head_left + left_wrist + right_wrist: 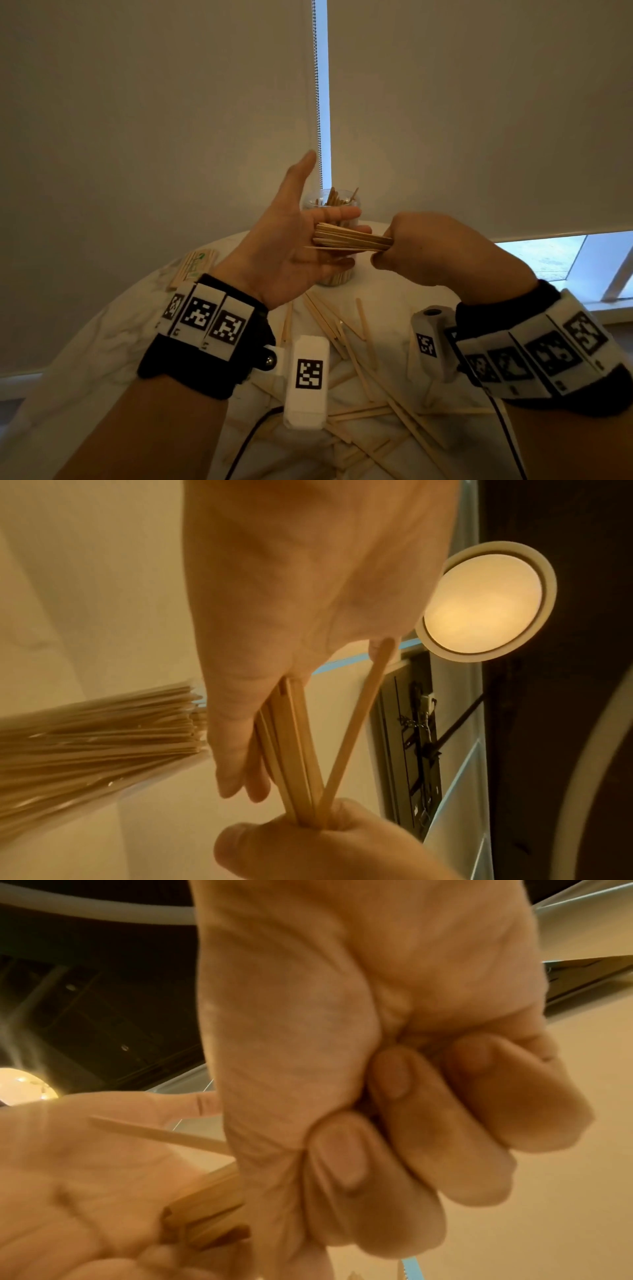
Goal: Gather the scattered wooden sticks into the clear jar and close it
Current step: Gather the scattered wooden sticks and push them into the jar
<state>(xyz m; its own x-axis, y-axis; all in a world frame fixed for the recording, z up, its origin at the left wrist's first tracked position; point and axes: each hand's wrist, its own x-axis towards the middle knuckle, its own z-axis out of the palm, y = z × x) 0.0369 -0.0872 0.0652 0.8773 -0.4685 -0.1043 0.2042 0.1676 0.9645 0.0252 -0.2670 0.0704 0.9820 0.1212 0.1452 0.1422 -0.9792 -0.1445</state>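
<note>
A lived-in room of a home, most likely, though nothing settles which room. Pale roller blinds (pixel 154 120) cover the whole wall from 10 to 2 o'clock, with a beaded pull chain (pixel 318 102) hanging at 12 and a strip of daylight at the window (pixel 548 253) near 3 o'clock. The work surface is a round table under a rumpled white cloth (pixel 102 342). The left wrist view shows a round ceiling lamp (pixel 483 601) glowing warm.

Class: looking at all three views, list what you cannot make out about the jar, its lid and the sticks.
- Clear jar: head view, middle hidden by left hand.
- Lid: visible nowhere.
- Bundle count: sticks overlap; ends buried in right hand.
- Loose sticks: partly behind wrist cameras, cut off at bottom edge.
</note>
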